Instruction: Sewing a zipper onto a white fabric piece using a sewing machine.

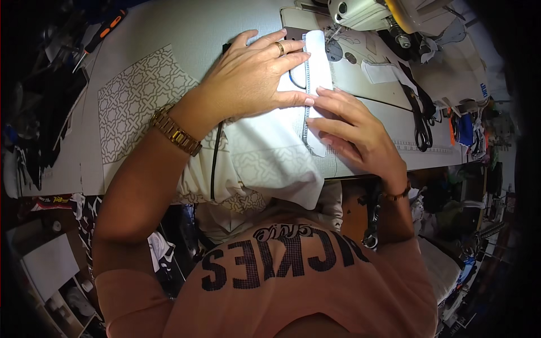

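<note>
A white fabric strip (319, 67) with an overlocked dark-stitched edge lies lengthwise beside the sewing machine's needle area. My left hand (253, 73) rests on the cloth left of that edge, fingers spread and stretched out, the tips and thumb touching the stitched edge. From the right, my right hand (355, 124) lays its parted fingers on the strip's lower part, close to my left thumb. Beneath my left hand, a cream cloth with a pale lattice pattern (270, 163) drapes over the table's front edge. A dark cord (216, 160) runs down over it. Part of the cloth is hidden under my hands.
The sewing machine head (360, 14) stands at the far right. Scissors with black handles (422, 132) lie right of my right hand, near white fabric scraps (380, 73). A patterned fabric piece (141, 101) lies left, with an orange-and-black screwdriver (107, 31) beyond it.
</note>
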`<state>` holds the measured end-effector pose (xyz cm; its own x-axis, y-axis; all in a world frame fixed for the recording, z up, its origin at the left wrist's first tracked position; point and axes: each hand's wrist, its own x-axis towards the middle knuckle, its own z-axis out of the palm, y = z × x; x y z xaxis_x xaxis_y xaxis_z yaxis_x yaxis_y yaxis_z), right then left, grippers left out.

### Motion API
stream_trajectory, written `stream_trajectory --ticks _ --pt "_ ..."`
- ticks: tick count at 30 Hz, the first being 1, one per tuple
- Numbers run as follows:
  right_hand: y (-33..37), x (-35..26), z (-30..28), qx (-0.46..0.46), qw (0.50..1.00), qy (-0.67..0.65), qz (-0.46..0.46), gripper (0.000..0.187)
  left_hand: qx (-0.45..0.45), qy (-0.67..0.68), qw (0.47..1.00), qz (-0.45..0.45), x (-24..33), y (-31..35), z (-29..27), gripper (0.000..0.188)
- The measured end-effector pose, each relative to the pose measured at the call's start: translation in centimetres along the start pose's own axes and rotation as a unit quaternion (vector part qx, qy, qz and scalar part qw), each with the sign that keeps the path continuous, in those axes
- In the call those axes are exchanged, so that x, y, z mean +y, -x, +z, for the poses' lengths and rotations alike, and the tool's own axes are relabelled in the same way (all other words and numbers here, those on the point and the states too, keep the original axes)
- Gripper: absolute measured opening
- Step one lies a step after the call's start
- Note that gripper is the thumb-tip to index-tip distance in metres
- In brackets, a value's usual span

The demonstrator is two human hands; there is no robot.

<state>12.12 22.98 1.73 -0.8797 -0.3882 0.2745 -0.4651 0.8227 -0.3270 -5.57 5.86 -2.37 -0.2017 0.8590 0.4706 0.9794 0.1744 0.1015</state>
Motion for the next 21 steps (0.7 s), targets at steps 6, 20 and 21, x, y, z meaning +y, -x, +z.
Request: stream_trajectory --ticks 6,20,21 --pt "1.1 -1.0 0.3 0.053 0.998 0.005 0.035 0.031 -0.003 0.019 1.000 -0.023 -0.4 -0.5 -1.0 0.064" --pt "-3.8 -5.3 3.5 0.023 0.994 0.096 0.044 0.048 -0.117 0.068 0.990 -0.046 -1.5 8.7 -9.5 0.055" --pt "-3.9 -5.4 3.8 0.040 0.994 0.093 0.050 0.048 -0.124 0.074 0.987 -0.069 -0.9 9.1 -9.5 0.050"
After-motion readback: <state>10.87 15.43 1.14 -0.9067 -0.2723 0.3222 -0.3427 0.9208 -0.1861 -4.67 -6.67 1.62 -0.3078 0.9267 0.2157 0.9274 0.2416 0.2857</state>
